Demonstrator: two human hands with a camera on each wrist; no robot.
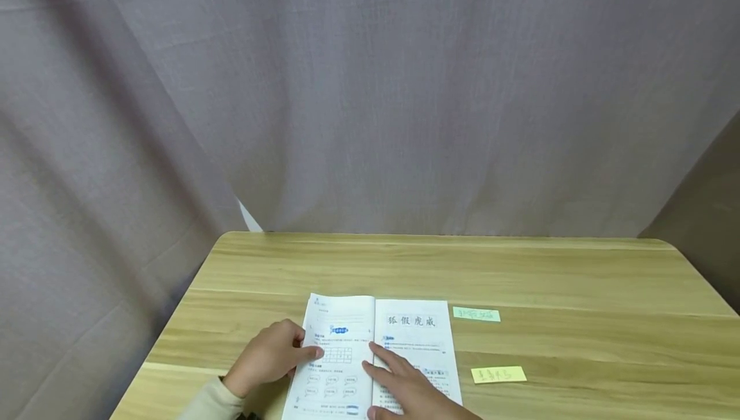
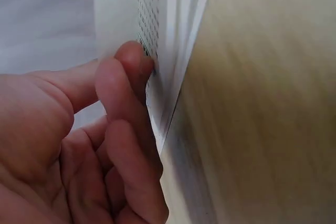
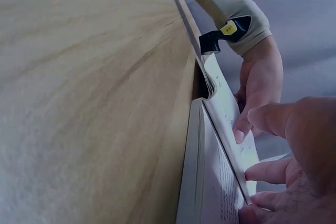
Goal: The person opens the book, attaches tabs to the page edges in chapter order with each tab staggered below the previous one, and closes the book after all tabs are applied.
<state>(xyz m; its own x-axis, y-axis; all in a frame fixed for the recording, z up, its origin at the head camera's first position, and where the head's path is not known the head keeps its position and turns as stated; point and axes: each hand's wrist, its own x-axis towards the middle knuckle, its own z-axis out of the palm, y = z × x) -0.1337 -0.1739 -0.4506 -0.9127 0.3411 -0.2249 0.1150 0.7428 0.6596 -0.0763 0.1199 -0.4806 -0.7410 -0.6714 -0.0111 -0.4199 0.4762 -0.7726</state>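
An open book [image 1: 413, 340] with printed Chinese text lies near the front of the table, large characters heading its right page. At its left edge my left hand [image 1: 272, 352] pinches the left-hand pages, thumb on top. The left wrist view shows the curled fingers [image 2: 123, 82] of that hand behind the sheets, which stand a little apart from one another. My right hand [image 1: 407, 385] rests over the right page, its extended fingertips along the centre fold. In the right wrist view the left-hand pages [image 3: 226, 111] bulge up near the fold.
To the right of the book lie a green paper strip [image 1: 476, 314] and, nearer the front, a yellow strip [image 1: 499, 374], both with handwriting. The wooden table [image 1: 590, 317] reaches back to a grey curtain [image 1: 405, 99].
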